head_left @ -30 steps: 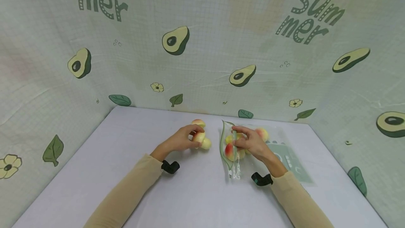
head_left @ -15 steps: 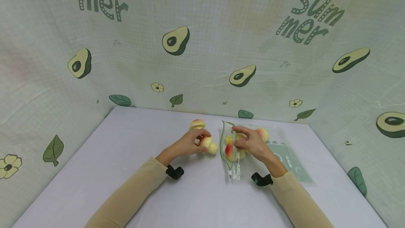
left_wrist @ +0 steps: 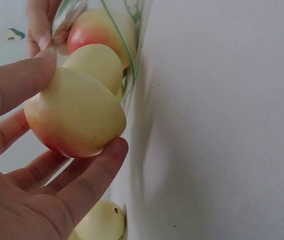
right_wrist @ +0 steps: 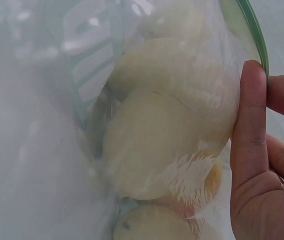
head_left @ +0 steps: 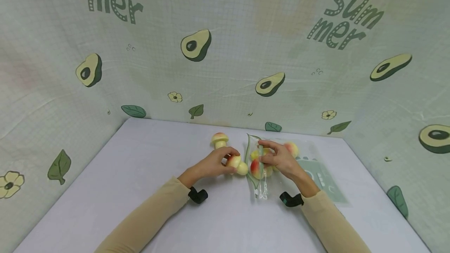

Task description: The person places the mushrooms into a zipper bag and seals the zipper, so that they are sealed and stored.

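Note:
My left hand (head_left: 211, 163) grips a toy mushroom (left_wrist: 77, 112) by its yellow and red cap, thumb on one side and fingers on the other. Its rounded pale stem (head_left: 242, 168) points right, at the open mouth of a clear zip-lock bag (head_left: 323, 182). In the left wrist view the stem overlaps the bag's green rim; whether it is inside I cannot tell. My right hand (head_left: 281, 161) pinches the green-edged rim (right_wrist: 256, 37) between thumb and fingers. Several yellow and red mushrooms (right_wrist: 142, 145) lie inside the bag, blurred by the plastic.
Another toy mushroom (head_left: 219, 139) stands behind my left hand, cap up. The bag lies flat toward the right on the white table (head_left: 225, 221). A fabric backdrop (head_left: 225, 65) with avocado prints rises behind and at both sides.
My left hand has moved right and slightly nearer with the mushroom, up to the bag's mouth. The mushroom behind it shows more fully. The right hand and bag have stayed put.

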A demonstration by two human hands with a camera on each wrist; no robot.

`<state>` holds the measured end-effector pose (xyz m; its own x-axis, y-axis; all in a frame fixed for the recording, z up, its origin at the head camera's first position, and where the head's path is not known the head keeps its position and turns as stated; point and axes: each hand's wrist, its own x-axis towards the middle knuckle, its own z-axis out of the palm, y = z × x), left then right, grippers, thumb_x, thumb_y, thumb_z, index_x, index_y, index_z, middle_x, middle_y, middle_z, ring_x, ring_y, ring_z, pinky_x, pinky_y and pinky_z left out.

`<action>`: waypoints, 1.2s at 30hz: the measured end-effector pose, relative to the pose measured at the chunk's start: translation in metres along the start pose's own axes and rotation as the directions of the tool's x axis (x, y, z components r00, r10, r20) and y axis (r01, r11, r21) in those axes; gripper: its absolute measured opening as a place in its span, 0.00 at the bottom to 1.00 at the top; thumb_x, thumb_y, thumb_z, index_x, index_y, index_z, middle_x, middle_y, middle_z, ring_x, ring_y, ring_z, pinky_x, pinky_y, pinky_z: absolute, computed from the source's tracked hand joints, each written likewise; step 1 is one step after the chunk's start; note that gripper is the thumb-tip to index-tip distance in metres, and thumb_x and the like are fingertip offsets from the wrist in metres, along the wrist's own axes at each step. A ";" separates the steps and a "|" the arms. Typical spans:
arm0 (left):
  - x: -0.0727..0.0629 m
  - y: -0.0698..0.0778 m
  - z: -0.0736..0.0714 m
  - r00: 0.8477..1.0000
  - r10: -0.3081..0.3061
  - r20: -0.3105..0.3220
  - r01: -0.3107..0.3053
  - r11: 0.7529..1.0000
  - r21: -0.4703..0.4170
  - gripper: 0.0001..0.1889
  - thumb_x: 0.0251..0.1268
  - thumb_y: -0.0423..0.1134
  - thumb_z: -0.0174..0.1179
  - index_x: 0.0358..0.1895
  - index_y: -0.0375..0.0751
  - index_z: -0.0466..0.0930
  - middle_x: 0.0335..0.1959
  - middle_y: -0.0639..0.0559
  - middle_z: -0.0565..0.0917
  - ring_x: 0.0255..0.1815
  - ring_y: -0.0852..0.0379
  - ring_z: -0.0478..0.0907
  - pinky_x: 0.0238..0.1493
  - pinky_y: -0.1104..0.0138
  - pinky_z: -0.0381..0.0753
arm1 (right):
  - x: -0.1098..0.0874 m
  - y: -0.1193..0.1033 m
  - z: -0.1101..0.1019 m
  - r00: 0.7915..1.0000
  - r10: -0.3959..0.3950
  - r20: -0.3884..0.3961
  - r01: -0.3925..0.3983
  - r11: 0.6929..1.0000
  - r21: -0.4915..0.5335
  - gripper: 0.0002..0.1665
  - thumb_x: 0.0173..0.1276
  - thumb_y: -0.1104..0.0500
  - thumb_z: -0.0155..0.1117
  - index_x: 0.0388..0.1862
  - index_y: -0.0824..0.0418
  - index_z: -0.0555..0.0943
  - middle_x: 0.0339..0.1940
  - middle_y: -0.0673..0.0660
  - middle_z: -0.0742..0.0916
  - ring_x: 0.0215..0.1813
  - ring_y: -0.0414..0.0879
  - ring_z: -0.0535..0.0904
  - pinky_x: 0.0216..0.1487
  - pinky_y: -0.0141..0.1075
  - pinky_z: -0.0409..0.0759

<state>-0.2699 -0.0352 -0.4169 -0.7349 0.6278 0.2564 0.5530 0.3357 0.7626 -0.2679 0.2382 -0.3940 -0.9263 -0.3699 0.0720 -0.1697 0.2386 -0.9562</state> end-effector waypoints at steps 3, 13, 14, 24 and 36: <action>0.001 0.000 0.002 1.000 0.001 0.004 -0.001 1.000 0.008 0.23 0.56 0.35 0.69 0.55 0.40 0.74 0.53 0.52 0.76 0.51 0.54 0.75 0.43 0.67 0.80 | 0.000 0.001 0.000 1.000 -0.009 0.007 0.009 1.000 0.006 0.39 0.60 0.67 0.67 0.69 0.71 0.63 0.66 0.72 0.67 0.31 0.42 0.81 0.35 0.39 0.83; 0.005 0.002 0.007 1.000 0.004 0.014 -0.005 0.999 0.051 0.23 0.55 0.37 0.70 0.54 0.41 0.75 0.52 0.53 0.76 0.49 0.58 0.73 0.43 0.69 0.78 | 0.001 0.003 -0.001 1.000 -0.004 0.007 0.004 1.000 -0.016 0.37 0.61 0.66 0.67 0.69 0.68 0.65 0.67 0.71 0.66 0.32 0.43 0.81 0.38 0.42 0.83; 0.005 0.002 0.008 1.000 0.003 0.013 -0.004 0.998 0.055 0.23 0.55 0.37 0.70 0.54 0.41 0.75 0.52 0.53 0.76 0.49 0.58 0.73 0.43 0.68 0.78 | 0.001 0.003 -0.001 1.000 -0.003 0.006 0.004 1.000 -0.020 0.37 0.61 0.66 0.67 0.69 0.68 0.65 0.67 0.71 0.66 0.32 0.44 0.81 0.38 0.42 0.83; 0.005 0.003 0.007 1.000 -0.005 -0.023 0.006 0.999 0.036 0.22 0.56 0.37 0.69 0.55 0.41 0.75 0.52 0.53 0.77 0.50 0.55 0.75 0.42 0.68 0.79 | 0.000 0.002 -0.001 1.000 -0.010 0.005 0.011 1.000 -0.028 0.38 0.61 0.67 0.66 0.69 0.69 0.64 0.67 0.71 0.65 0.31 0.43 0.81 0.38 0.41 0.83; 0.005 0.007 0.008 0.998 -0.021 -0.057 0.022 0.999 0.024 0.22 0.55 0.37 0.70 0.54 0.42 0.75 0.51 0.53 0.77 0.50 0.55 0.75 0.42 0.67 0.79 | 0.000 0.002 -0.001 1.000 -0.011 0.011 0.011 1.000 -0.010 0.39 0.61 0.65 0.68 0.69 0.69 0.64 0.68 0.70 0.66 0.32 0.44 0.82 0.38 0.41 0.83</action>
<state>-0.2667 -0.0238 -0.4155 -0.7672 0.5799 0.2739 0.5458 0.3662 0.7537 -0.2685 0.2392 -0.3961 -0.9208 -0.3820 0.0791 -0.1828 0.2433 -0.9526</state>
